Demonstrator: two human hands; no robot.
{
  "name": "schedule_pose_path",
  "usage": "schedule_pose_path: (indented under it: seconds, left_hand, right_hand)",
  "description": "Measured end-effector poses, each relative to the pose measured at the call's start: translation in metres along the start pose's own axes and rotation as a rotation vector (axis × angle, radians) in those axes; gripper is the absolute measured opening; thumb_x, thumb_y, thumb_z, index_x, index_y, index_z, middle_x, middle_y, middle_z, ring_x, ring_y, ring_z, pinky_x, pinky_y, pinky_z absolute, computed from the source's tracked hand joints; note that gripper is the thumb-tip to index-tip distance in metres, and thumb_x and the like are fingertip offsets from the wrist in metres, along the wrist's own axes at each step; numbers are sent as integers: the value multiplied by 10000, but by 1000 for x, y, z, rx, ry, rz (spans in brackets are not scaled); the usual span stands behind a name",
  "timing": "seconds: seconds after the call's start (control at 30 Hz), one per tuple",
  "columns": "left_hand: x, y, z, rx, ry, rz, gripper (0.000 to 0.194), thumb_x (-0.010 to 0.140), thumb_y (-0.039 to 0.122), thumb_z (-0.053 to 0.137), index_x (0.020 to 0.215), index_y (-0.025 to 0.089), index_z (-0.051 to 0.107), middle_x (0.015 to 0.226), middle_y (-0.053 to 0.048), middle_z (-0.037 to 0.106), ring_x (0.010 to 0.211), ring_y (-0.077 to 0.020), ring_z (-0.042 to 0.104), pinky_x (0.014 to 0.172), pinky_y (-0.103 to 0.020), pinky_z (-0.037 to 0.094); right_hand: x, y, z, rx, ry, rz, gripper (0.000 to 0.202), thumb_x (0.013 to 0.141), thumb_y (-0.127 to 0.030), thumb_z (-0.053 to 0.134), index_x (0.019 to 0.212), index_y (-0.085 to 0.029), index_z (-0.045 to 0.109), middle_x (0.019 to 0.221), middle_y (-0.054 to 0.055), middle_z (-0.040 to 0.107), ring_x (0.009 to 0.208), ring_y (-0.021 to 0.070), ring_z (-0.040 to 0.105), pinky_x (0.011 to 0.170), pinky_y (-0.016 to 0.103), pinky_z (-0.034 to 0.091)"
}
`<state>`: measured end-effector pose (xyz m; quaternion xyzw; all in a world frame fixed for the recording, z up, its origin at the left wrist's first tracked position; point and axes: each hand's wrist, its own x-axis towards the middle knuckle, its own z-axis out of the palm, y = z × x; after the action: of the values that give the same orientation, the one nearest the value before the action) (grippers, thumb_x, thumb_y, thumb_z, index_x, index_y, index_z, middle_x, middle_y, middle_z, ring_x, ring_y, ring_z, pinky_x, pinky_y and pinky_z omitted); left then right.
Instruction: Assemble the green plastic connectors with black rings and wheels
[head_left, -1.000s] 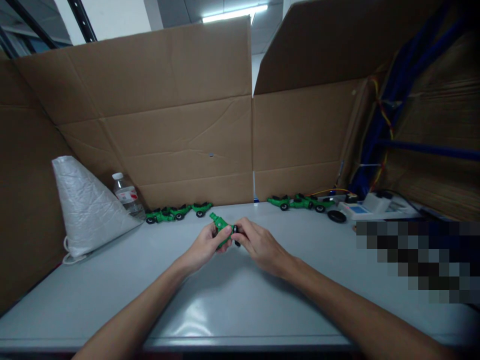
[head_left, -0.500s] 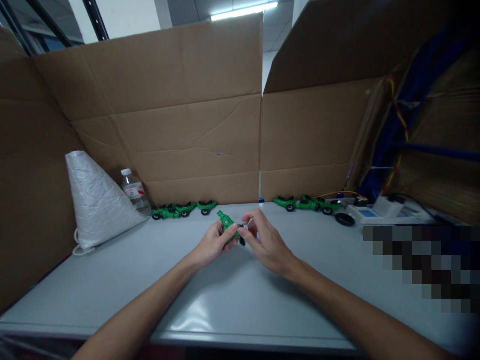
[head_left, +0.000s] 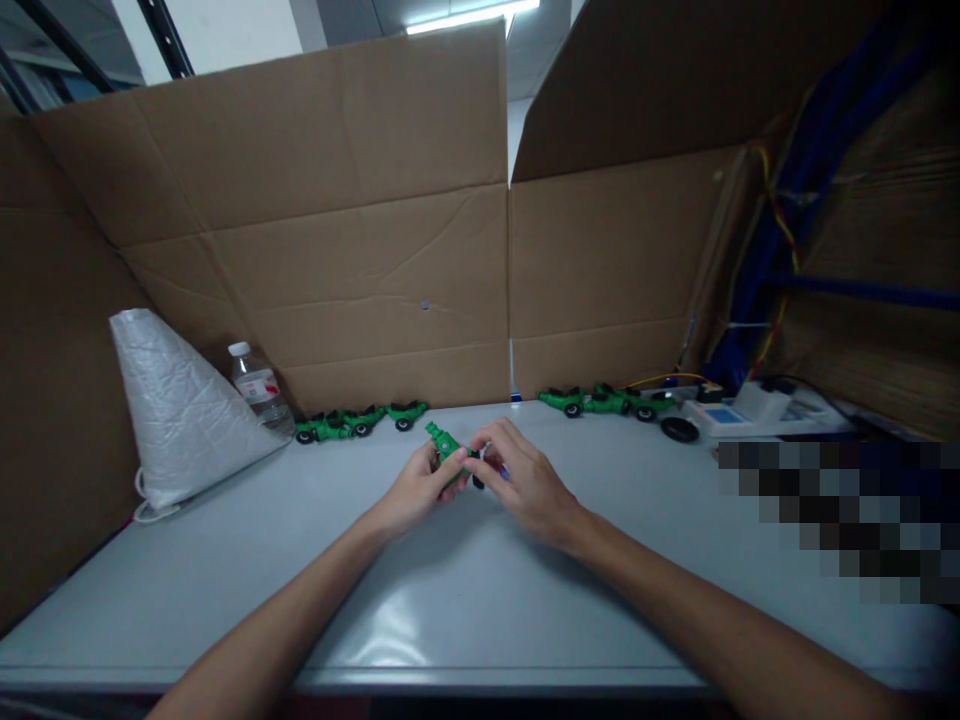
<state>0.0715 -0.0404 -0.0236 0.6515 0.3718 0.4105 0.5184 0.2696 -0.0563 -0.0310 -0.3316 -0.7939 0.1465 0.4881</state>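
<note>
A green toy car [head_left: 444, 441] with black wheels is held above the grey table, tilted with its narrow end up and to the left. My left hand [head_left: 417, 489] is closed around its side, thumb on top. At the car's lower right end, my right hand [head_left: 528, 484] pinches with bent fingers close to the dark wheels [head_left: 477, 481]. Those fingertips touch the car there; the exact part between them is hidden.
Several green toy cars [head_left: 363, 420] stand along the cardboard wall [head_left: 360, 260] at back left, and more toy cars [head_left: 606, 402] at back right. A silvery bag [head_left: 184, 420] and a water bottle [head_left: 259, 388] are left. A black ring [head_left: 679, 430] lies beside a white power strip [head_left: 772, 412].
My right fingers have closed in on the wheel end of the toy car. My left hand keeps its hold. The whole view has shifted slightly.
</note>
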Motion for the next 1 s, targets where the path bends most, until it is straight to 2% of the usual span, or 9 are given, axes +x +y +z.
schedule_pose_path:
  seconds: [0.1, 0.27, 0.37, 0.5, 0.6, 0.67, 0.73, 0.87, 1.0]
  left_hand:
    - [0, 1, -2, -34, -22, 1, 517, 913, 668, 697, 887, 177, 537, 663, 40, 540, 521, -82, 428, 500, -215, 319]
    - [-1, 4, -6, -88, -4, -28, 497, 932, 649, 687, 881, 179, 534, 655, 39, 538, 520, -78, 408, 514, -217, 305]
    - [-1, 5, -6, -76, -14, -22, 500, 927, 652, 691, 885, 171, 557, 668, 28, 552, 527, -81, 420, 516, -221, 307]
    - [0, 7, -8, -91, -40, -2, 490, 923, 630, 712, 874, 160, 584, 662, 30, 533, 534, -79, 430, 521, -219, 322]
    - [3, 9, -14, -200, -4, -70, 490, 908, 602, 746, 818, 177, 520, 639, 53, 482, 488, -56, 366, 472, -199, 254]
    - [5, 10, -21, -353, 9, -151, 501, 889, 566, 777, 780, 191, 463, 630, 76, 427, 458, -37, 286, 436, -190, 181]
    - [6, 12, -29, -522, -12, -202, 495, 882, 533, 778, 746, 193, 445, 590, 98, 354, 440, -33, 232, 423, -184, 170]
    - [6, 12, -38, -657, -87, -225, 402, 906, 494, 737, 785, 169, 534, 526, 110, 327, 408, -34, 189, 401, -179, 180]
    - [3, 12, -35, -628, -154, -237, 372, 918, 493, 714, 820, 149, 609, 468, 101, 341, 387, -43, 207, 387, -182, 199]
  right_hand:
    - [1, 4, 3, 23, -14, 44, 143, 1068, -343, 575, 1146, -223, 563, 1100, 58, 624, 841, 180, 636, 804, 323, 516]
    - [-1, 10, 4, 128, -96, 86, 157, 1062, -335, 613, 1156, -223, 555, 979, 21, 685, 863, 184, 664, 796, 306, 517]
    - [-2, 9, 1, 54, -59, 10, 177, 1048, -296, 632, 1196, -221, 569, 1042, 46, 666, 880, 189, 652, 812, 316, 520]
    - [1, 4, -7, -95, -31, -183, 229, 1016, -210, 630, 1239, -223, 579, 1098, 79, 665, 976, 231, 641, 874, 355, 529]
    - [5, 3, -18, -234, 14, -318, 257, 975, -140, 615, 1213, -234, 591, 1106, 83, 688, 1039, 262, 631, 923, 386, 520]
    - [8, 5, -28, -295, 63, -323, 261, 961, -124, 611, 1195, -238, 600, 1097, 78, 697, 1036, 264, 639, 936, 388, 512]
    - [9, 8, -36, -325, 82, -270, 251, 966, -159, 629, 1206, -228, 601, 1091, 80, 703, 1021, 263, 650, 916, 380, 511]
    - [10, 16, -41, -378, -70, -148, 291, 985, -203, 624, 1274, -192, 589, 1130, 100, 719, 955, 242, 665, 846, 351, 497]
    - [8, 17, -35, -455, -317, -18, 127, 1004, -320, 618, 1008, -201, 665, 889, 68, 738, 793, 222, 662, 697, 313, 428]
